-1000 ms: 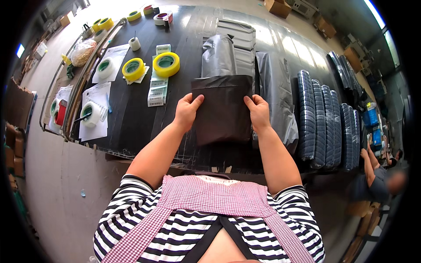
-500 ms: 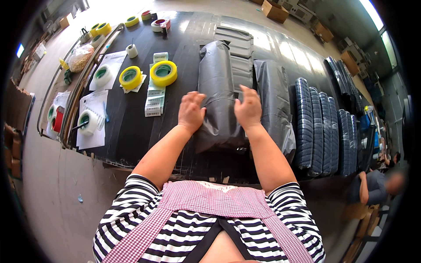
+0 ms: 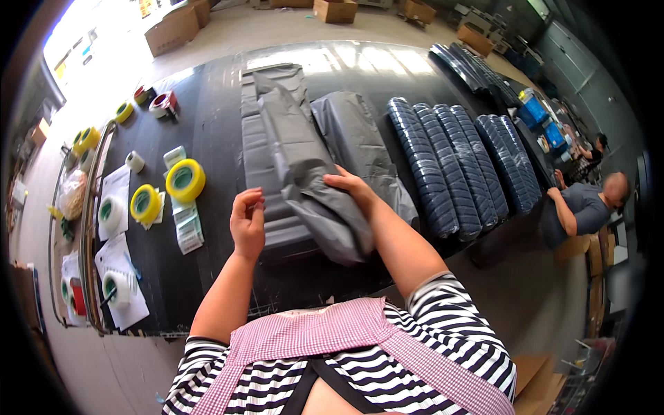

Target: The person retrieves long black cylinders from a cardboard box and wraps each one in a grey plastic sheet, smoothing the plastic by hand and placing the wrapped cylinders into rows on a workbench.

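A grey plastic bag is lying aslant across the middle of the counter, its lower part bulging and creasing (the opaque film is hiding whatever it holds). The bag is sitting just to the left of the right grip, whose thumb and fingertips are touching the crumpled film along that edge; whether they are pinching a fold or only pressing on it, I cannot tell. The left grip is hovering on the bag's other side, apart from it, its fingers curling loosely.

Partly beneath the bag, flat grey sheeting is spreading out. To the right, a second grey bag is lying plump, its contents also hiding from view. Beyond it, dark ridged bundles are lying side by side, clear film enclosing them. On the left, two yellow tape rolls are resting near a strip of labels. Farther left, past the metal rail, a clear bag is holding tan pieces too small to identify. Beyond the far edge, a cardboard box is standing on the floor.
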Demonstrator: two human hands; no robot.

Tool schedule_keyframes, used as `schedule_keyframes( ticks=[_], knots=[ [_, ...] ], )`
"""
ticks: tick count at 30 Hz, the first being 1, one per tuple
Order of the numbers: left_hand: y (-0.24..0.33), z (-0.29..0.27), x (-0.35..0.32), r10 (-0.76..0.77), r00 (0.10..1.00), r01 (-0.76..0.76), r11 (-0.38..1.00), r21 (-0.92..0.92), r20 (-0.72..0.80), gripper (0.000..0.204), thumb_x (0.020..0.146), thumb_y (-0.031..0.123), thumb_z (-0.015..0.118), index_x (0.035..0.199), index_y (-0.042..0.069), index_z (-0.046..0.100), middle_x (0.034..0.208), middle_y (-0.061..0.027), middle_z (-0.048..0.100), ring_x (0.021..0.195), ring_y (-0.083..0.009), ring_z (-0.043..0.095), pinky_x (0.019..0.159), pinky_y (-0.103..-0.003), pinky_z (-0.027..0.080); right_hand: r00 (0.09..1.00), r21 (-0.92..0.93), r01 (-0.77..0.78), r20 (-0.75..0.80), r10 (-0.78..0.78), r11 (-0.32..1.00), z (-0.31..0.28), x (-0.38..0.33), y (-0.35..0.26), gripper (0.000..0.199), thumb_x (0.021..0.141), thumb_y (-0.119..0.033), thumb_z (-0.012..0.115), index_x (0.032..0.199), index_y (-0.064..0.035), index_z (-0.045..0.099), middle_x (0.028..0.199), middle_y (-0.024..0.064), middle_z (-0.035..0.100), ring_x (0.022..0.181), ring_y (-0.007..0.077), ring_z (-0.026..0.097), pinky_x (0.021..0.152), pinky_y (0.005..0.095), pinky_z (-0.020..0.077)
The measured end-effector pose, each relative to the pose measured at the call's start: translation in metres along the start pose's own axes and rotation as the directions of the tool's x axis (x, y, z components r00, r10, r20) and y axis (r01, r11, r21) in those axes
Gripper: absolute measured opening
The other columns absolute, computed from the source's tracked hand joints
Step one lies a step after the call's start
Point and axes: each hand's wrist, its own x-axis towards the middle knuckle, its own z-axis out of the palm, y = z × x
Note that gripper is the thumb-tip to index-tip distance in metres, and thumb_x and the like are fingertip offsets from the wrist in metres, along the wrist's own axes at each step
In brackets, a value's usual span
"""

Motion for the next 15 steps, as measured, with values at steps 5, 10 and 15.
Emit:
schedule_keyframes(
  ticks=[5, 10, 15],
  knots=[
    [0.017, 0.010, -0.010, -0.208, 0.826, -0.264, 0.678, 0.686, 0.524, 0.029, 0.089, 0.011, 0.072, 0.117, 0.006, 0.065, 0.130, -0.0112, 0.061, 0.118, -0.0279, 0.059, 0.101, -0.038, 0.049, 0.972, -0.306, 0.125, -0.151, -0.178, 0.944, -0.073, -0.104, -0.099, 0.096, 0.080, -0.024, 0.082, 0.156, 0.0013, 0.029, 0.142, 0.0170, 0.055, 0.128, 0.0254, 0.055, 0.110, 0.0358, 0.0417],
    [0.031, 0.034, -0.019, -0.424, 0.737, -0.278, 0.519, 0.808, 0.526, 0.044, 0.083, 0.028, 0.079, 0.121, 0.008, 0.068, 0.137, -0.0132, 0.057, 0.130, -0.0337, 0.049, 0.110, -0.042, 0.042, 0.893, -0.955, -0.107, -0.215, -0.395, 0.278, -0.157, -0.091, -0.115, 0.111, 0.073, -0.036, 0.087, 0.160, -0.0086, 0.025, 0.150, 0.0265, 0.047, 0.138, 0.0356, 0.049, 0.114, 0.0367, 0.0376],
    [0.023, 0.034, -0.014, -0.442, 0.738, -0.283, 0.483, 0.829, 0.510, 0.033, 0.086, 0.025, 0.075, 0.114, 0.009, 0.073, 0.137, -0.0101, 0.058, 0.125, -0.0334, 0.052, 0.106, -0.043, 0.045, 0.852, -0.698, 0.076, -0.325, -0.410, 0.712, -0.212, -0.079, -0.097, 0.051, 0.095, -0.037, 0.066, 0.137, -0.0076, 0.062, 0.139, 0.0220, 0.059, 0.132, 0.0311, 0.054, 0.110, 0.0352, 0.0416]
  ],
)
